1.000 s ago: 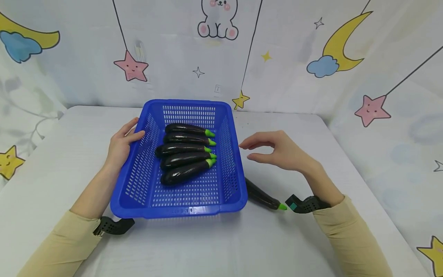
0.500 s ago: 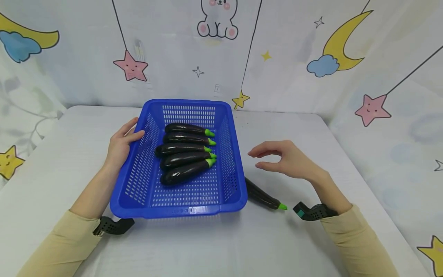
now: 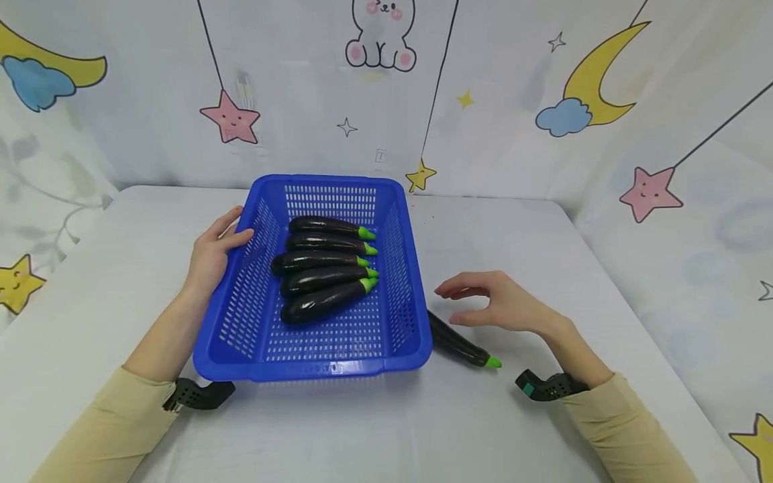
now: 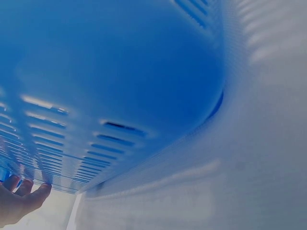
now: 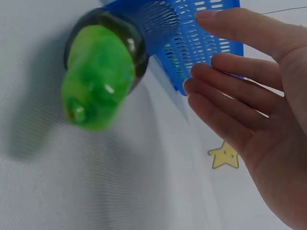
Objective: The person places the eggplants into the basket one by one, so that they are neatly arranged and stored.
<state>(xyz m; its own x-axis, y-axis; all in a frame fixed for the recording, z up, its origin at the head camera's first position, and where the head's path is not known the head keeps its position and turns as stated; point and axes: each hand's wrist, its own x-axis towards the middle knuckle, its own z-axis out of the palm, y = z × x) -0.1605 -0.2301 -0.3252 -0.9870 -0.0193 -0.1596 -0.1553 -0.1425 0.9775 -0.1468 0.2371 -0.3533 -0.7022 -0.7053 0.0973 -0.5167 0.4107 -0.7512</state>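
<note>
A blue plastic basket (image 3: pixel 314 367) with slotted walls stands in the middle of the white table. Several dark eggplants (image 3: pixel 320 302) with green stems lie side by side inside it. At its left rim my left hand (image 3: pixel 211 258) holds on, thumb over the edge and fingers along the outer wall; the left wrist view has those fingertips (image 4: pixel 45 187) at the slots. Another eggplant (image 3: pixel 461 345) lies on the table right of the basket, its far end hidden behind the wall. Just above it hovers my right hand (image 3: pixel 501 302), fingers and thumb parted, holding nothing.
White cloth (image 3: pixel 495 429) covers the table. A curtain (image 3: pixel 483 147) printed with stars, moons and a bear hangs behind and at both sides. Each wrist wears a black strap (image 3: pixel 549 388).
My right hand has moved away from the basket's right rim, to the right and down toward the loose eggplant. The left hand, the basket and the eggplants stay put.
</note>
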